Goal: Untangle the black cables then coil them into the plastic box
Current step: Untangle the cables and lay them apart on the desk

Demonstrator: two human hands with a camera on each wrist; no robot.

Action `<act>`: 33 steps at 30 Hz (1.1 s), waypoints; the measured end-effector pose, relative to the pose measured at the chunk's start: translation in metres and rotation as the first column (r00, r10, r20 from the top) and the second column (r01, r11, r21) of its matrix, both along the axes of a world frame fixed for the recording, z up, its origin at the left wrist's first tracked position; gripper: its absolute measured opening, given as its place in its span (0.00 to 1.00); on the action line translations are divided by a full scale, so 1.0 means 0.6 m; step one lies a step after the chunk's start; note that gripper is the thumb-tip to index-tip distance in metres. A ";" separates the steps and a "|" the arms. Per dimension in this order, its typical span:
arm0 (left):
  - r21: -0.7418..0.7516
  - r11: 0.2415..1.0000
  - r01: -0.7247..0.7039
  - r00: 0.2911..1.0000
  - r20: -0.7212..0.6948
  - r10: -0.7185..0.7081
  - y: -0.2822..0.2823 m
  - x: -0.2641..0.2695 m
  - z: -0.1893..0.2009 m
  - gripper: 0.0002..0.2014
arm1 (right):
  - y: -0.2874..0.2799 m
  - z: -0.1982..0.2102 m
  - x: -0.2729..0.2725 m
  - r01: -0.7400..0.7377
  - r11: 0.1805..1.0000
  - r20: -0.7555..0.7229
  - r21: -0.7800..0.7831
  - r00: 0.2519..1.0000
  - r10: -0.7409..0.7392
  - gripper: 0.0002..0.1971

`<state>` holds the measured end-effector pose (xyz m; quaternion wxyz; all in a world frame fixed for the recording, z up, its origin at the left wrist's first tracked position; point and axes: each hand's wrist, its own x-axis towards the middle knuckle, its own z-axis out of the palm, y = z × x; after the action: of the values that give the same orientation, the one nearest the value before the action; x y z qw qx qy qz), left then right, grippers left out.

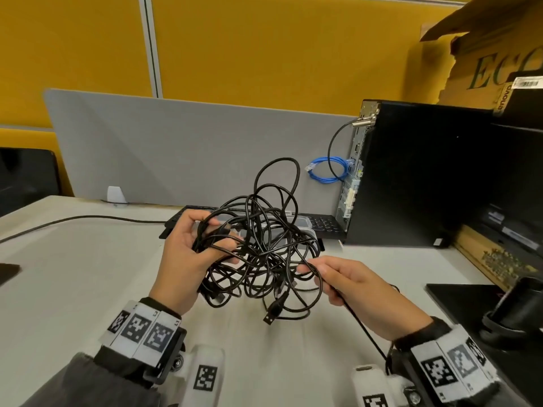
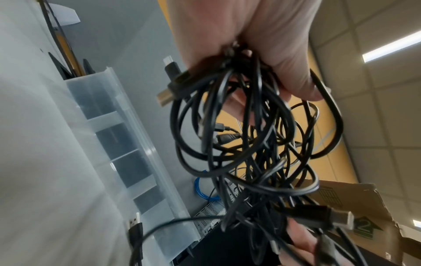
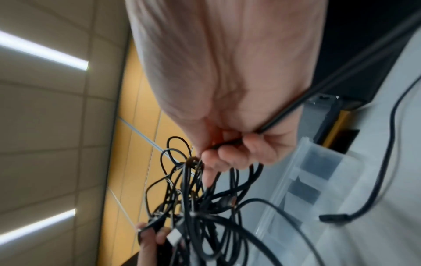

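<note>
A knot of black cables hangs above the table between both hands, with loops standing up and a USB plug dangling below. My left hand grips the left side of the bundle, fingers threaded through several strands. My right hand pinches one black strand at the bundle's right edge; that strand trails back under the wrist. The clear plastic box sits on the table behind the tangle, mostly hidden by it, and shows in the left wrist view and right wrist view.
A black keyboard lies behind the box. A black computer tower stands at the right with a blue cable at its back. A grey divider closes the far edge. Cardboard boxes are stacked at right. Another black cable crosses the table's left.
</note>
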<state>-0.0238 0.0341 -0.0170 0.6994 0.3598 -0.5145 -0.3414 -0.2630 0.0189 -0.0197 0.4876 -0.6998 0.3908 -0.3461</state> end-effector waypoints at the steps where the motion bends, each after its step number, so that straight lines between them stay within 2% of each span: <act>1: 0.007 1.000 0.010 1.000 -0.011 -0.010 -0.001 0.001 -0.001 0.18 | 0.001 0.000 0.000 -0.046 0.998 0.023 0.040 0.999 0.045 0.16; 4: 0.024 0.999 0.033 0.998 -0.051 -0.032 -0.003 0.003 -0.001 0.17 | 0.004 0.003 -0.005 -0.161 0.981 0.071 0.104 0.985 0.154 0.14; 6: 0.017 0.999 0.049 0.996 -0.075 -0.048 -0.003 0.006 -0.002 0.16 | 0.006 0.004 -0.004 -0.159 0.982 0.088 0.100 0.985 0.150 0.12; 9: 0.006 0.996 0.087 0.992 -0.094 -0.086 -0.005 0.007 -0.003 0.16 | 0.004 0.005 0.003 0.043 0.999 0.050 -0.022 0.998 -0.042 0.10; 11: 0.014 0.994 0.109 0.990 -0.092 -0.107 -0.004 0.006 -0.002 0.15 | 0.000 0.004 0.005 0.179 0.972 0.014 -0.149 0.984 -0.179 0.08; 13: 0.018 0.990 0.137 0.987 -0.087 -0.135 -0.003 0.006 -0.001 0.14 | -0.002 0.000 0.006 0.248 0.933 0.011 -0.261 0.967 -0.254 0.06; 16: 0.044 0.988 0.149 0.986 -0.082 -0.145 -0.005 0.010 -0.002 0.17 | -0.002 -0.003 0.013 0.287 0.912 0.089 -0.293 0.958 -0.273 0.07; 18: 0.054 0.983 0.173 0.983 -0.072 -0.169 -0.004 0.011 -0.002 0.17 | -0.001 -0.002 0.015 0.286 0.910 0.091 -0.300 0.958 -0.272 0.08; 22: 0.070 0.972 0.223 0.972 -0.091 -0.216 0.000 0.008 0.001 0.21 | 0.001 0.000 0.017 0.318 0.897 0.108 -0.307 0.948 -0.299 0.02; 25: 0.075 0.964 0.255 0.964 -0.097 -0.247 0.002 0.005 0.004 0.29 | 0.004 0.001 0.022 0.383 0.836 0.115 -0.394 0.923 -0.368 0.05; 28: 0.054 0.957 0.287 0.955 -0.094 -0.281 0.000 0.009 0.002 0.20 | 0.010 0.001 0.031 0.425 0.760 0.124 -0.492 0.898 -0.422 0.06; 30: 0.047 0.947 0.317 0.946 -0.078 -0.313 0.000 0.011 0.000 0.16 | 0.011 -0.002 0.035 0.433 0.672 0.124 -0.601 0.881 -0.457 0.09; 33: 0.067 0.938 0.339 0.941 -0.006 -0.339 0.000 0.010 -0.002 0.22 | 0.011 -0.005 0.042 0.408 0.524 0.144 -0.748 0.870 -0.472 0.11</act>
<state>-0.0179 0.0339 -0.0183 0.6163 0.2899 -0.5590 -0.4729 -0.2378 0.0255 -0.0224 0.0309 -0.7285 0.3913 -0.5615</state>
